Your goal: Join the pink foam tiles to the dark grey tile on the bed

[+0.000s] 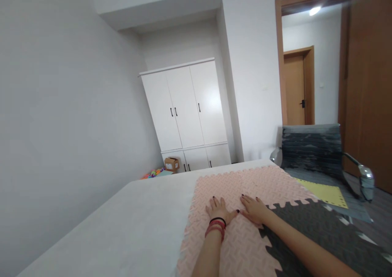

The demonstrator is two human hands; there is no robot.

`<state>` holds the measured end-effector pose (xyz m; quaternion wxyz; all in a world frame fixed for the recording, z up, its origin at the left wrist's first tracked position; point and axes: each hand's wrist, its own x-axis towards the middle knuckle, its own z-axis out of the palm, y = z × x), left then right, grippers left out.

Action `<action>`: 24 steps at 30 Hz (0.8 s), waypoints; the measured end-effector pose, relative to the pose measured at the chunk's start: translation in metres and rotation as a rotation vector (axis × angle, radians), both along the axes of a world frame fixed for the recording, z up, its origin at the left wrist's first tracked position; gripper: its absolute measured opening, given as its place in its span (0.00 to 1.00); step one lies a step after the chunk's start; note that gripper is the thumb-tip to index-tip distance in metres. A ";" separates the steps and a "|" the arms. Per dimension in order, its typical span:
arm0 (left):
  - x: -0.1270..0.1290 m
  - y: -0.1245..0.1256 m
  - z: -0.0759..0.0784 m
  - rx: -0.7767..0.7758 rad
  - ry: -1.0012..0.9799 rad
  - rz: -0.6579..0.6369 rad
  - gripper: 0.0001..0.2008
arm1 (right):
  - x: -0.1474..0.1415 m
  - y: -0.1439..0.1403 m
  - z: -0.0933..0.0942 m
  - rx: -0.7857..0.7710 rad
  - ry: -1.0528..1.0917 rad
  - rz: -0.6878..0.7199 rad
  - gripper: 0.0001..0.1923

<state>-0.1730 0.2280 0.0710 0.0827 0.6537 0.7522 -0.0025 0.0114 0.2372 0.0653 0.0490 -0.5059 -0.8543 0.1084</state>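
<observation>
My left hand lies flat with fingers spread on a pink foam mat that has a raised pattern and toothed edges. A black band and red bracelets circle the left wrist. Close beside it, my right hand rests palm down on the same pink mat, fingers stretched out. The two thumbs nearly meet. A dark grey foam mat borders the pink one along a toothed seam, and my right forearm crosses over part of it. Both mats lie on a white table.
A grey office chair stands at the table's right, with a yellow foam piece on its seat. A white cabinet, a cardboard box and colourful items are at the back. A wooden door stands at the far right.
</observation>
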 end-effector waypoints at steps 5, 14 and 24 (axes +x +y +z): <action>-0.004 -0.021 0.011 0.104 -0.007 -0.038 0.36 | 0.002 -0.008 0.001 0.017 0.006 -0.039 0.36; -0.028 -0.096 0.011 0.187 0.197 0.137 0.37 | 0.003 -0.010 0.000 -0.003 -0.004 -0.045 0.35; -0.013 -0.095 0.029 0.125 0.274 0.141 0.35 | 0.059 -0.075 0.036 -0.050 0.203 -0.012 0.38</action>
